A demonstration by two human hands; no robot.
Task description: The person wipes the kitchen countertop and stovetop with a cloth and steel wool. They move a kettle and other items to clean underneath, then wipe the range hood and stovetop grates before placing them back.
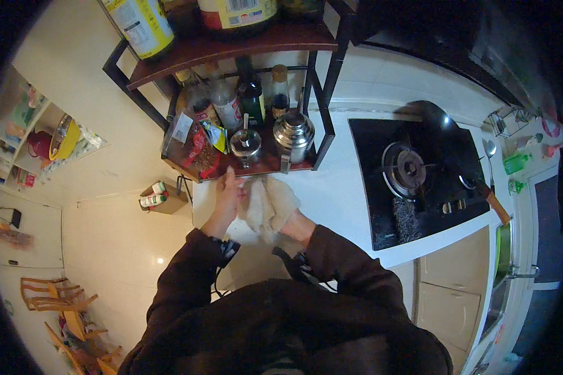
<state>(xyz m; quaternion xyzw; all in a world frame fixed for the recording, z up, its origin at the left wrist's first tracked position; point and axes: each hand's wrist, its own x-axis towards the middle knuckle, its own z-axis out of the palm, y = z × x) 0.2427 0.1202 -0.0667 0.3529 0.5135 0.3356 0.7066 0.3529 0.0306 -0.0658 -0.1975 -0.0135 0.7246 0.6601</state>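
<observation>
A crumpled beige cloth [270,204] is bunched over the white countertop [328,197], just before the spice rack. My right hand [297,227] holds it; the fingers are hidden by the folds. Left of the cloth is my left hand [226,196], fingers extended and apart, somewhat blurred. Whether it touches the cloth is unclear. Its fingertips are close to the front edge of the rack's lower shelf [262,165]. On that shelf stand a lidded glass jar [245,144] with a spoon handle sticking out and a shiny metal pot [294,136].
Bottles [251,96] and seasoning bags [201,150] fill the rack's lower shelf. Yellow-labelled containers [143,28] stand above. To the right is a black gas hob [422,187] with a wooden-handled wok [427,122]. A cardboard box [171,201] is at the left.
</observation>
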